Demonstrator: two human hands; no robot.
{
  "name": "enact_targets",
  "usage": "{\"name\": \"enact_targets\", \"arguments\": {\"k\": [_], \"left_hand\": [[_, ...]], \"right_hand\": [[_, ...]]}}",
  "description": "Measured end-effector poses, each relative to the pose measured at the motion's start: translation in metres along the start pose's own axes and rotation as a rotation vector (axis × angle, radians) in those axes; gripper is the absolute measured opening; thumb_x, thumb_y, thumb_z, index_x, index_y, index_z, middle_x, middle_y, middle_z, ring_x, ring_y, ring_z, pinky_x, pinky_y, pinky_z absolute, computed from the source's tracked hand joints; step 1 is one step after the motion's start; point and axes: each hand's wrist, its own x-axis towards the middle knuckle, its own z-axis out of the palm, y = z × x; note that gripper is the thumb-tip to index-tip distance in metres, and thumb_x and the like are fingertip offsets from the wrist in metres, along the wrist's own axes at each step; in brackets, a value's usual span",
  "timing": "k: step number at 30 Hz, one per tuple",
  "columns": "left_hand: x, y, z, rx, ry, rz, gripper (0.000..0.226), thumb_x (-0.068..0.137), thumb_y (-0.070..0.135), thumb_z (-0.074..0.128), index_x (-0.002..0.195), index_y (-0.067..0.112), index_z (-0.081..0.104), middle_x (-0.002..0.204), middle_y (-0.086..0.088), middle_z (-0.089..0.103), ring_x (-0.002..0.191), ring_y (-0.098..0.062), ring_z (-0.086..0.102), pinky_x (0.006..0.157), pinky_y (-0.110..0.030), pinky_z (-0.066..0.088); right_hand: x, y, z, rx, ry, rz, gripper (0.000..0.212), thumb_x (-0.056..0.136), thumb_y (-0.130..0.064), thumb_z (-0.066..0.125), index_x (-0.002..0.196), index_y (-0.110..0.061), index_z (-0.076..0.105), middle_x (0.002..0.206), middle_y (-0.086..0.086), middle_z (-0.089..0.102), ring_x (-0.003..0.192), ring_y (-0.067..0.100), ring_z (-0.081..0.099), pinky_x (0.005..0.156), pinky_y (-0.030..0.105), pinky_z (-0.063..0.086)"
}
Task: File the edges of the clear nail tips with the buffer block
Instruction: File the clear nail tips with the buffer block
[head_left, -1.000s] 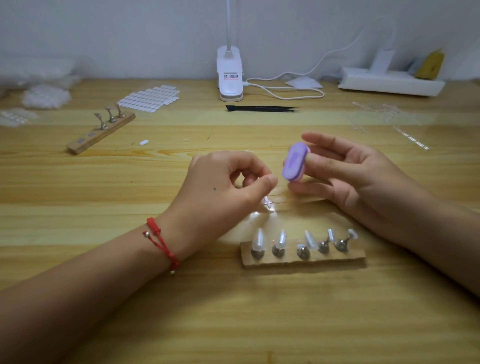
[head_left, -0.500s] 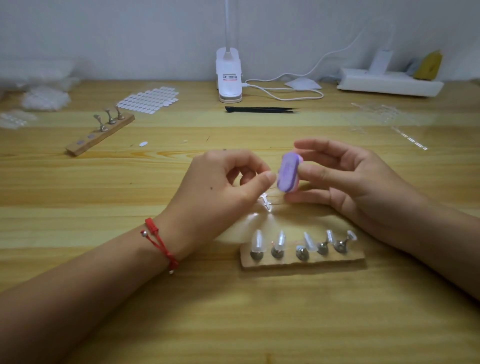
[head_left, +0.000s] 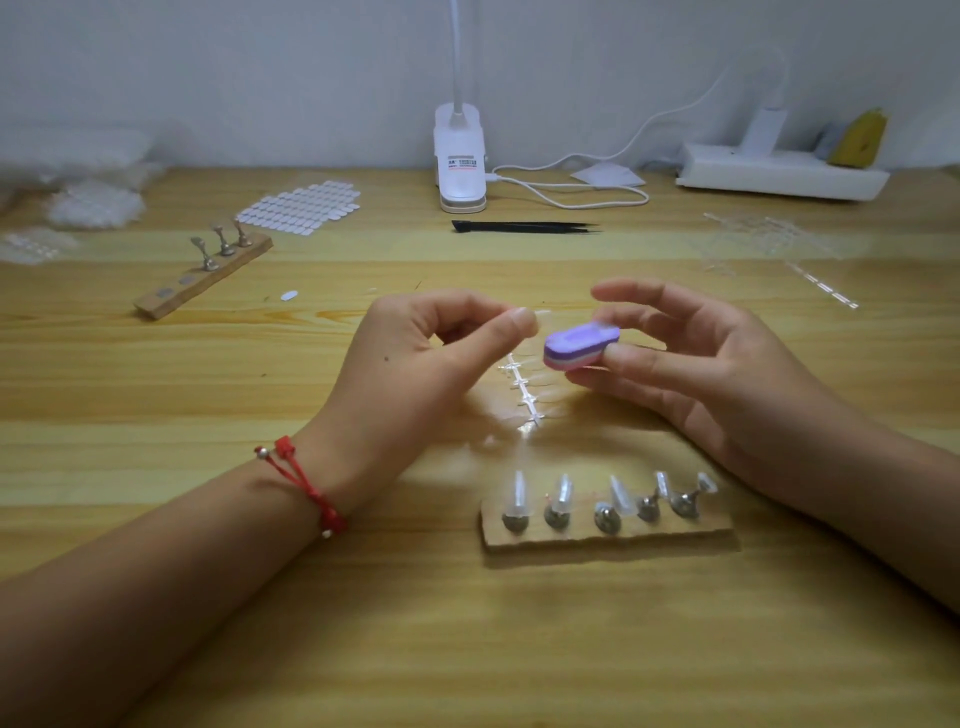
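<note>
My right hand holds the purple buffer block flat between thumb and fingers, just above the table. Left of it, my left hand pinches thumb against forefinger on a small clear nail tip, which is barely visible at the fingertips and sits just left of the block. A clear plastic strip lies on the table below the two hands. Nearer to me, a wooden holder carries several clear nail tips on metal stands.
A second wooden holder with three bare stands lies at the left. Behind are a sheet of white stickers, a lamp base with its cable, black tweezers, a power strip and clear plastic frames.
The buffer block has turned from upright to lying flat in my right hand. Both hands have lifted slightly away from me, uncovering the clear strip on the table.
</note>
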Motion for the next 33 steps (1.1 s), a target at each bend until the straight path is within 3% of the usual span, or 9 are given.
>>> {"name": "enact_targets", "arguments": {"k": [3, 6, 9, 14, 19, 23, 26, 28, 33], "left_hand": [[-0.001, 0.001, 0.002, 0.047, -0.037, 0.027, 0.011, 0.083, 0.020, 0.070, 0.078, 0.012, 0.075, 0.061, -0.005, 0.061, 0.055, -0.001, 0.040, 0.056, -0.010, 0.033], [-0.002, 0.001, 0.003, 0.120, -0.071, 0.053, 0.012, 0.083, 0.018, 0.071, 0.072, 0.013, 0.072, 0.055, 0.010, 0.047, 0.056, -0.003, 0.038, 0.056, -0.013, 0.032], [-0.002, 0.002, 0.001, 0.122, -0.018, 0.078, 0.014, 0.083, 0.018, 0.071, 0.070, 0.014, 0.069, 0.056, 0.007, 0.047, 0.054, -0.001, 0.038, 0.056, -0.010, 0.032], [-0.003, 0.001, 0.004, 0.143, -0.022, 0.094, 0.015, 0.083, 0.017, 0.071, 0.069, 0.015, 0.068, 0.053, 0.011, 0.043, 0.052, -0.002, 0.037, 0.055, -0.013, 0.032], [-0.001, -0.001, 0.004, 0.125, 0.007, 0.084, 0.019, 0.084, 0.019, 0.070, 0.066, 0.019, 0.064, 0.047, 0.012, 0.034, 0.049, -0.001, 0.036, 0.055, -0.009, 0.031], [-0.002, 0.000, 0.004, 0.126, 0.008, 0.138, 0.017, 0.083, 0.021, 0.072, 0.068, 0.019, 0.066, 0.050, 0.011, 0.034, 0.050, -0.001, 0.035, 0.054, -0.012, 0.030], [-0.003, -0.002, 0.004, 0.157, -0.038, 0.137, 0.016, 0.080, 0.029, 0.067, 0.066, 0.024, 0.063, 0.050, 0.011, 0.031, 0.053, -0.005, 0.033, 0.056, -0.021, 0.031], [-0.003, -0.003, 0.004, 0.149, -0.031, 0.140, 0.016, 0.080, 0.030, 0.066, 0.066, 0.024, 0.062, 0.052, 0.011, 0.030, 0.054, -0.007, 0.033, 0.056, -0.024, 0.031], [-0.003, -0.003, 0.004, 0.192, -0.052, 0.179, 0.016, 0.084, 0.025, 0.069, 0.070, 0.023, 0.063, 0.054, 0.005, 0.033, 0.051, -0.005, 0.030, 0.053, -0.020, 0.027]], "right_hand": [[-0.003, 0.002, 0.002, -0.103, -0.056, -0.036, 0.038, 0.065, -0.017, 0.075, 0.103, -0.019, 0.070, 0.092, -0.003, 0.067, 0.090, 0.025, 0.072, 0.084, 0.030, 0.056], [0.001, 0.000, -0.001, 0.049, 0.022, -0.023, 0.034, 0.073, -0.005, 0.066, 0.106, -0.011, 0.065, 0.089, 0.004, 0.069, 0.085, 0.023, 0.073, 0.078, 0.028, 0.057], [0.005, -0.004, -0.005, 0.146, 0.118, -0.035, 0.035, 0.074, 0.000, 0.059, 0.108, -0.009, 0.061, 0.085, 0.005, 0.070, 0.085, 0.023, 0.073, 0.075, 0.027, 0.058], [-0.004, 0.001, 0.005, -0.236, -0.058, -0.114, 0.031, 0.078, -0.010, 0.064, 0.108, -0.018, 0.063, 0.096, -0.004, 0.064, 0.087, 0.022, 0.073, 0.078, 0.029, 0.058], [0.002, -0.008, -0.002, -0.042, 0.165, -0.182, 0.028, 0.079, -0.007, 0.058, 0.106, -0.013, 0.058, 0.100, 0.005, 0.060, 0.089, 0.023, 0.073, 0.080, 0.027, 0.057], [-0.004, 0.001, 0.009, -0.256, -0.035, -0.184, 0.025, 0.080, -0.011, 0.062, 0.104, -0.016, 0.060, 0.098, -0.006, 0.063, 0.085, 0.021, 0.074, 0.078, 0.026, 0.058], [-0.001, -0.003, 0.008, -0.152, 0.063, -0.162, 0.026, 0.078, -0.012, 0.062, 0.104, -0.016, 0.059, 0.096, -0.004, 0.064, 0.086, 0.021, 0.073, 0.078, 0.034, 0.060], [0.001, -0.008, 0.003, -0.085, 0.137, -0.194, 0.026, 0.078, -0.010, 0.059, 0.103, -0.013, 0.057, 0.100, 0.003, 0.062, 0.089, 0.022, 0.073, 0.081, 0.030, 0.058], [-0.004, 0.001, 0.011, -0.276, 0.006, -0.192, 0.024, 0.079, -0.011, 0.061, 0.102, -0.015, 0.057, 0.101, 0.000, 0.060, 0.083, 0.019, 0.073, 0.078, 0.028, 0.058]]}}
